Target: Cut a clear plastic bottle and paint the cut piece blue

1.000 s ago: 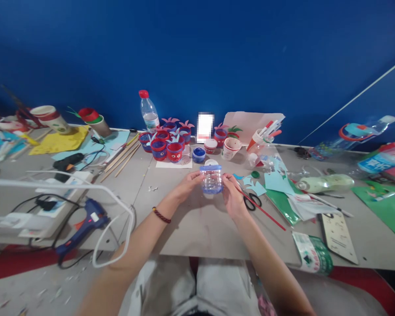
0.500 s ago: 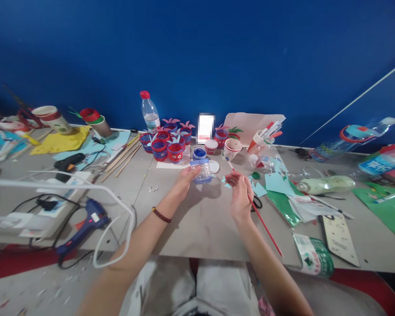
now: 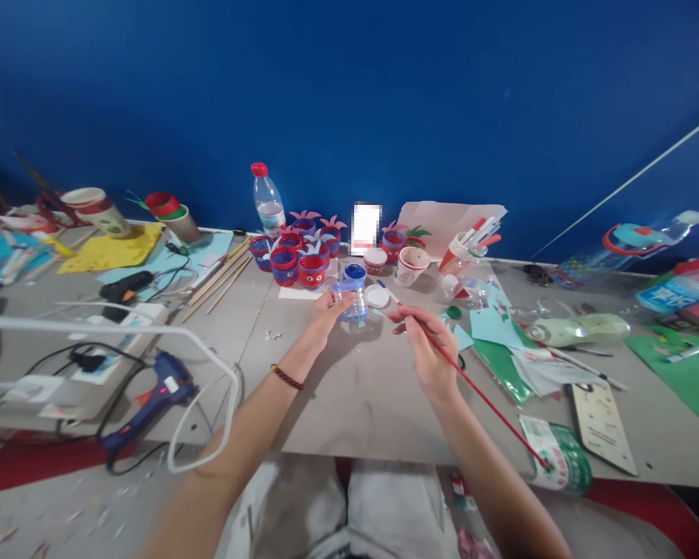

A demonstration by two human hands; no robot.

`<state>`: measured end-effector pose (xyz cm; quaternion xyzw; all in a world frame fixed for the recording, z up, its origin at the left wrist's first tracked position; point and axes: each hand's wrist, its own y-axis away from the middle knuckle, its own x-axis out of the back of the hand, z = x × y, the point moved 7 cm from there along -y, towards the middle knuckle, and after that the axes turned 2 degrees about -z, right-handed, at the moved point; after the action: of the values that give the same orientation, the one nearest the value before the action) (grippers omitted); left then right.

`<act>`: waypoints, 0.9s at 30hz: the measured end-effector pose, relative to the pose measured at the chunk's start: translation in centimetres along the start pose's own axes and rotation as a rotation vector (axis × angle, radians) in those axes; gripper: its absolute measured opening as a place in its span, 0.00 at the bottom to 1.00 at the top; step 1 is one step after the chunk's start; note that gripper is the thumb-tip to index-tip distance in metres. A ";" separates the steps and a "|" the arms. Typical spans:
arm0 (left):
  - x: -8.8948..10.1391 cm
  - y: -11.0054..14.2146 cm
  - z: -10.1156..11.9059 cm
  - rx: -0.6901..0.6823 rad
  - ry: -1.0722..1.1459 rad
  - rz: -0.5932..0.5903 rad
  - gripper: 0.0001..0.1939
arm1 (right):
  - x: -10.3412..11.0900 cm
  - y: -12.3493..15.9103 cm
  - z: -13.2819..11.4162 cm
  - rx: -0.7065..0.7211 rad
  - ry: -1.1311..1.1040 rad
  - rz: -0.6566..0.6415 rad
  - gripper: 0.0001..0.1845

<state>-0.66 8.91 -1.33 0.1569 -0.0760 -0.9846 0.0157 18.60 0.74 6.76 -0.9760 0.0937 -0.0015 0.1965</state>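
My left hand [image 3: 325,317] is closed round a clear plastic cup [image 3: 356,305] with blue paint along its edge, held just above the table. In my right hand [image 3: 424,341] is a long red paintbrush [image 3: 489,397], its handle slanting down toward me. The brush's blue-tipped end points up and left, apart from the cup. Just behind the cup stands an open jar of blue paint [image 3: 355,272], with a white lid [image 3: 377,296] lying beside it. Several red and blue painted cups [image 3: 284,268] with paper leaves stand at the back left.
A paper cup [image 3: 411,266] and a white-lidded jar [image 3: 375,260] stand near the wall. At left lie wooden sticks [image 3: 224,283], a glue gun [image 3: 157,396] and a power strip [image 3: 102,365] with cables. Cut blue paper [image 3: 495,326] and a green bottle [image 3: 585,328] lie at right.
My right hand has tilted the paintbrush flatter, its handle end swinging right and its tip moving left and down. The cup in my left hand has shifted slightly left.
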 end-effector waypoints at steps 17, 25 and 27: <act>0.0 -0.9 -0.5 -0.039 0.157 0.036 0.20 | 1.4 -4.0 9.0 -0.320 -0.404 -0.010 0.19; -0.7 0.0 1.0 0.059 0.252 0.059 0.15 | 0.7 -4.0 7.6 -0.316 -0.450 -0.014 0.19; -1.2 -0.1 2.2 0.075 0.365 0.012 0.15 | 0.8 -4.0 7.5 -0.304 -0.443 -0.013 0.19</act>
<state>-0.24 9.41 1.09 0.3328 -0.1097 -0.9361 0.0294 20.46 7.11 1.34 -0.9714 0.0415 0.2250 0.0636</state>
